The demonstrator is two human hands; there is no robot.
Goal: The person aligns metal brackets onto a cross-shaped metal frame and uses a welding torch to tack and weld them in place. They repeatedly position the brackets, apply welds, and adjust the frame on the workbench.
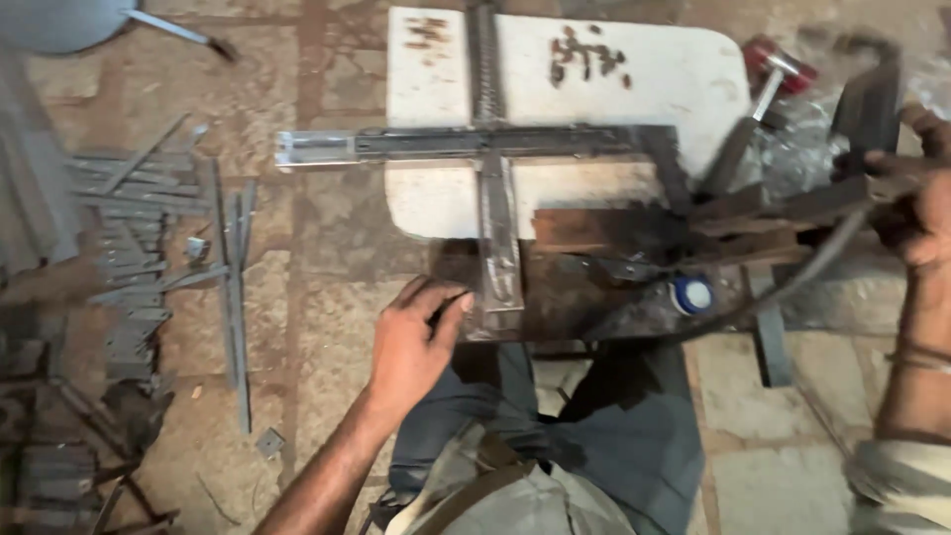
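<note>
**Steadying a steel cross on the bench**

Resting at the near end of the cross [492,198], the left hand [416,342] lies with fingers curled loosely; its fingertips touch the lower end of the upright bar, pressing on it rather than gripping it. The cross is two flat steel bars joined at right angles. Its long bar runs left to right over a white slab [634,89], its left end sticking out past the slab's edge, and its upright bar comes down onto a dark bench [604,297].

The right hand [916,213], blurred at the right edge, is clenched on a dark cable [807,267] that curves down and left towards the bench. What sits at the cable's end cannot be told.

A hammer [768,89] with a red head lies beside the slab's right corner. A small blue-and-white cap [691,294] sits on the bench. Cut steel strips [158,228] are heaped on the stone floor to the left, well apart from the hands.
</note>
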